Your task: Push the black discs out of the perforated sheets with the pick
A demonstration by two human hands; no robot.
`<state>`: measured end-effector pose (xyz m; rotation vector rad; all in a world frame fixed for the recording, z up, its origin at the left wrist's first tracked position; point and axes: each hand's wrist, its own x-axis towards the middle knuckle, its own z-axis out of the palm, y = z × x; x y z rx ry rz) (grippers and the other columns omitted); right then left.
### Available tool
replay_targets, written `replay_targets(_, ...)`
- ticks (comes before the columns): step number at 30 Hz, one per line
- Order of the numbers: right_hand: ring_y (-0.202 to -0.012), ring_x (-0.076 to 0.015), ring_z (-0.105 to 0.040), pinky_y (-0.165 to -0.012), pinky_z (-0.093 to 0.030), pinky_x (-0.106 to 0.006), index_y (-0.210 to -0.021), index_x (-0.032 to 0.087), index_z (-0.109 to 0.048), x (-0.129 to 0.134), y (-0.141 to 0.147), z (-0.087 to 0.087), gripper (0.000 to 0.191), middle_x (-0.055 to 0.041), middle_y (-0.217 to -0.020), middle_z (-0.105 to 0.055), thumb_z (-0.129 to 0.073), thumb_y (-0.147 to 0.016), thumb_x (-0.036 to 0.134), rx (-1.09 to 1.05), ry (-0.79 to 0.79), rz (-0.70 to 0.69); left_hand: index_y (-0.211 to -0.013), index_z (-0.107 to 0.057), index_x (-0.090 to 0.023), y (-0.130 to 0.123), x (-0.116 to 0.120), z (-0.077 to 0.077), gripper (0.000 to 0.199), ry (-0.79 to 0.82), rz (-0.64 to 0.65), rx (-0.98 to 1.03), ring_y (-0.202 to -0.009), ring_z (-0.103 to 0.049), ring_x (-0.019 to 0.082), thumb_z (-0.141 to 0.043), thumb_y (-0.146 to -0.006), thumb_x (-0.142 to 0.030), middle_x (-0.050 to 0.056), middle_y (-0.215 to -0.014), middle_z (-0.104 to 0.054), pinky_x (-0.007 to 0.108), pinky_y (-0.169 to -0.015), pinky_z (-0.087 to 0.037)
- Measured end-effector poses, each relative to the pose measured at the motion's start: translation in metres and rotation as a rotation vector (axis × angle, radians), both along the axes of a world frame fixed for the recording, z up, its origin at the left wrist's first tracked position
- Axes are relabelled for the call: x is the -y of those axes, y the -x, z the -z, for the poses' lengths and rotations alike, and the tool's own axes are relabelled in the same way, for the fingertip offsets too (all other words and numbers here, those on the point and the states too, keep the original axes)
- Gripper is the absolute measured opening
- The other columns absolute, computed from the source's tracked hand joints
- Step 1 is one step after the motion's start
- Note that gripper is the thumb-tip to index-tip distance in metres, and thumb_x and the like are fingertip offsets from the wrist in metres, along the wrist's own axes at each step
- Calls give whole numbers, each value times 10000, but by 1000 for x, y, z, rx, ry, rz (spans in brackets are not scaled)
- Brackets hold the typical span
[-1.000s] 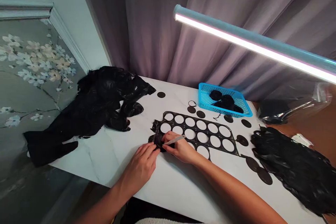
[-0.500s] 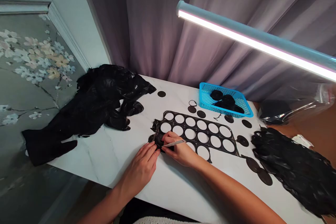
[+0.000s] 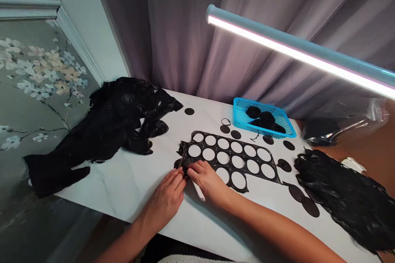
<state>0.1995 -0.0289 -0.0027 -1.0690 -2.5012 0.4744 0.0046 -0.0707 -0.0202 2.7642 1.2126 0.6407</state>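
Since the earlier frames, the slim pale tool (image 3: 198, 191) has swung round in the right hand (image 3: 206, 177): its free end, which lay across that hand and pointed right, now points toward the near edge of the white marbled table (image 3: 132, 187). The right hand's fingers have closed lower over it, and the black sheet with round cut-outs (image 3: 230, 152) has stayed in place.

The right hand grips the tool, whose long axis runs from the fingers toward the wearer, slanting slightly right; the end at the fingers is hidden. The left hand (image 3: 168, 191) lies palm down, fingers together and reaching forward, their tips at the sheet's near left corner, just beside the right hand's fingers; whether they pinch it or only press, I cannot tell.

The sheet lies flat at mid-table, its long axis running left to right and angling nearer the wearer at its right end. White tabletop shows through its rows of holes.

Behind the sheet, near the curtain (image 3: 182, 41), stands a blue perforated basket (image 3: 246, 127) holding several round black pieces (image 3: 267, 118), bunched together. At the far right a clear plastic bag (image 3: 375, 111) contains something dark. Loose black discs (image 3: 189, 111) lie around the sheet, with a thin ring (image 3: 226, 121) near the basket. A large black heap (image 3: 114, 123) covers the table's left end; a shaggy black pile (image 3: 348, 197) lies at the right.
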Motion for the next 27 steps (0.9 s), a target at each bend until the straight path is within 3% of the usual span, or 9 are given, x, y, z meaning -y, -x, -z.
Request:
replay_targets(2, -788, -209, -513, -728, -407, -327, -824, 183, -534, -14, -7, -1, 86, -74, -855, -612, -498, -863, 116, -29, -36, 98, -1178, -601, -141, 0, -1, 0, 373, -4, -4, 3, -1221, -547, 267, -410, -876, -35, 125, -1213, -623, 479, -1050, -469)
replay_targets(4, -745, -197, -516, -693, -399, -305, -800, 191, -523, -33, -24, -6, 156, -59, -790, -597, -423, -895, 118, -169, -54, 305, -1201, -590, -157, 2, -1, 0, 387, 2, -1, 12, -1216, -548, 262, -415, -877, -37, 117, -1212, -618, 475, -1047, -472)
replay_targets(7, -751, -185, -539, -683, -397, -289, -865, 197, -545, -51, -54, -15, 139, -59, -867, -629, -421, -920, 166, -343, -70, 554, -1212, -579, -169, 3, -2, -4, 390, 15, 16, 21, -1229, -533, 255, -417, -881, -39, 109, -1230, -601, 466, -1053, -468)
replay_targets(9, -706, -165, -528, -640, -385, -272, -875, 204, -556, -46, -66, -19, 111, -42, -887, -644, -455, -920, 195, -374, 15, 526, -1188, -587, -177, 1, -2, -10, 366, 29, 7, 29, -1206, -544, 250, -414, -892, -49, 99, -1202, -605, 473, -1057, -459)
replay_targets(12, -666, -142, -509, -596, -373, -248, -866, 205, -576, -21, -67, -16, 108, -11, -829, -639, -481, -918, 199, -362, 224, 344, -1154, -599, -181, -11, -1, -17, 340, 46, -28, 53, -1188, -546, 248, -405, -903, -59, 95, -1174, -601, 479, -1064, -442)
replay_targets(15, -696, -136, -526, -623, -393, -247, -881, 202, -588, 2, -59, -11, 104, -6, -823, -634, -493, -919, 182, -357, 356, 226, -1258, -554, -168, -28, 2, -18, 381, 22, 16, 57, -1244, -499, 268, -422, -910, -87, 113, -1255, -569, 468, -1056, -442)
replay_targets(19, -801, -151, -556, -704, -427, -275, -823, 198, -564, 10, -57, -9, 99, -26, -933, -634, -525, -905, 157, -391, 407, 180, -1309, -529, -164, -42, 6, -10, 391, 49, 80, 2, -1198, -528, 278, -466, -924, -142, 109, -1225, -602, 459, -1009, -464)
replay_targets(27, -906, -171, -549, -774, -452, -298, -782, 196, -572, 9, -61, -11, 131, -43, -1008, -590, -546, -904, 156, -365, 416, 117, -1296, -545, -150, -39, 7, -4, 367, 37, 82, -18, -1167, -551, 270, -460, -939, -142, 106, -1206, -628, 429, -975, -464)
